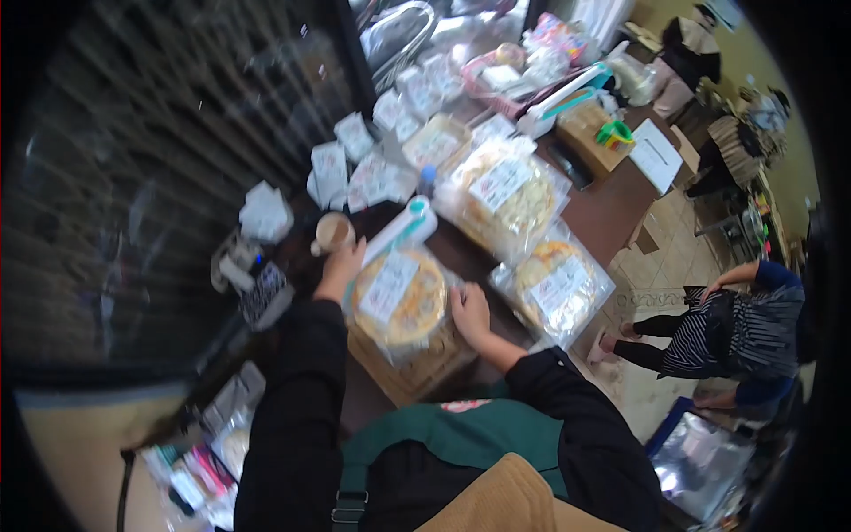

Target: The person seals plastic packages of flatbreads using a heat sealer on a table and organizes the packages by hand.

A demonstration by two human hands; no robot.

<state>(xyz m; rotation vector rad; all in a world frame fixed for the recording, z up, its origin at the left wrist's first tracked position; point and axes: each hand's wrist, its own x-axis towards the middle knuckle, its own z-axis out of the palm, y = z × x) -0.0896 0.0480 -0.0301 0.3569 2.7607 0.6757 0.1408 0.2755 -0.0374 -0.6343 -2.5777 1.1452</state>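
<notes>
The pizza (415,315) is between the two hands, on a brown board (403,377) on the worktop (607,208). It looks fairly light and a bit bendy, and it could crack or droop if held by one edge. Its clear bag (441,344) is likely slippery, so two sides, or a flat hand underneath, seem the best hold. The pizza is round and golden with paler spots, and a white label (390,285) sits on top (the words are too blurry to read). The left grip (340,270) is just beside a cup (335,230); the right grip (470,312) has bent fingers by the bag's edge. I can't tell if either one is closed on anything.
</notes>
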